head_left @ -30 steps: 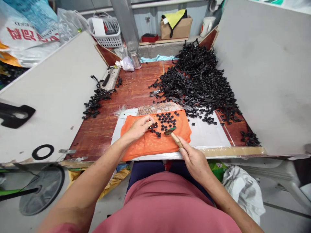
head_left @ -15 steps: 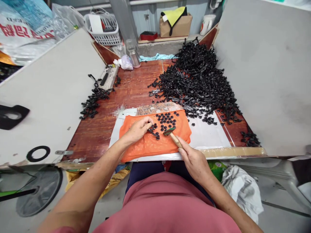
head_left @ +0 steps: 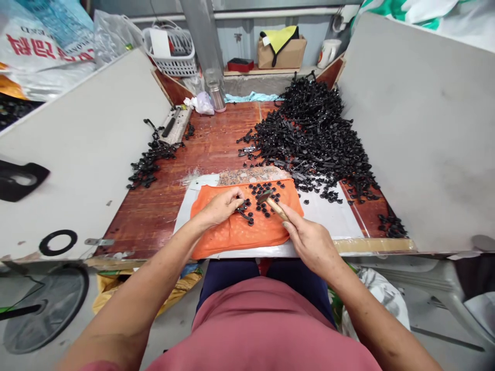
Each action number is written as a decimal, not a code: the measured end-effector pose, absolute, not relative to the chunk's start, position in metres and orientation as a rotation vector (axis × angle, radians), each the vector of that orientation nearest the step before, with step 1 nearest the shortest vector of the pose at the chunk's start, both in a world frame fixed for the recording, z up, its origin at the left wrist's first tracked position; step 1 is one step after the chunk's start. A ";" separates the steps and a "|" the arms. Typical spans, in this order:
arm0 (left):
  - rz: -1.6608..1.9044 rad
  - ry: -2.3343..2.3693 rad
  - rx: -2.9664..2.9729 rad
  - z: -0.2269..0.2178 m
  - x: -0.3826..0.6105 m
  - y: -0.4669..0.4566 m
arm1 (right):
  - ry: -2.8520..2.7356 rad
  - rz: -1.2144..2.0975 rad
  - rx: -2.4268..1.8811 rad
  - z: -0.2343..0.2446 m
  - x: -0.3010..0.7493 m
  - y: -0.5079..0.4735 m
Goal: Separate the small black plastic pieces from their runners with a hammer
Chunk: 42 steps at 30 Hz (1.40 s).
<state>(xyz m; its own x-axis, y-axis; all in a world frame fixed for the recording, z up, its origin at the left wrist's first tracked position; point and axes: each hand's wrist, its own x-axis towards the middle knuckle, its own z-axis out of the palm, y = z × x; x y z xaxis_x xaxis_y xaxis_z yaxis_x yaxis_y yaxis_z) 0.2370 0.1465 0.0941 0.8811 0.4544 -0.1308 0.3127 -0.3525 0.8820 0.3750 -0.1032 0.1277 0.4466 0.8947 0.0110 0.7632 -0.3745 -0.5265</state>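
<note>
My right hand [head_left: 309,238] is closed around the wooden handle of a hammer [head_left: 277,208]. The hammer's head is over several small round black parts [head_left: 266,188] that stand on an orange cloth [head_left: 228,237]. On the cloth's left half, my left hand [head_left: 224,207] pinches a slim black plastic piece [head_left: 243,211] with knobs along it. Its fingers partly cover the piece. Under the cloth's back edge lies a speckled stone slab [head_left: 251,175], and a white sheet [head_left: 325,221] shows around it.
A large heap of black parts [head_left: 313,129] fills the table's back right. A smaller pile [head_left: 149,162] lies at the left, near a second hammer [head_left: 170,122] on a board. Pale panels [head_left: 394,129] stand on both sides. A glass bottle [head_left: 216,95] stands at the back.
The hammer's head has risen and shifted slightly back, away from me, over the round parts. My left hand keeps its pinch. The whole view has tilted a little.
</note>
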 end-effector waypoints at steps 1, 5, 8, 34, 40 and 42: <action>0.167 0.568 1.973 0.094 0.237 0.146 | -1.405 0.374 -2.232 0.132 0.376 -0.098; 0.196 0.550 1.882 0.093 0.235 0.147 | -1.421 0.296 -2.197 0.139 0.377 -0.084; 0.229 0.524 1.751 0.091 0.232 0.148 | -1.397 0.277 -2.184 0.135 0.378 -0.083; 0.226 0.590 1.983 0.085 0.233 0.146 | -1.322 0.271 -2.265 0.108 0.383 -0.104; 0.226 0.606 1.988 0.087 0.233 0.143 | -1.374 0.268 -2.300 0.111 0.385 -0.101; 0.233 0.594 1.930 0.091 0.233 0.142 | -1.380 0.265 -2.316 0.111 0.385 -0.100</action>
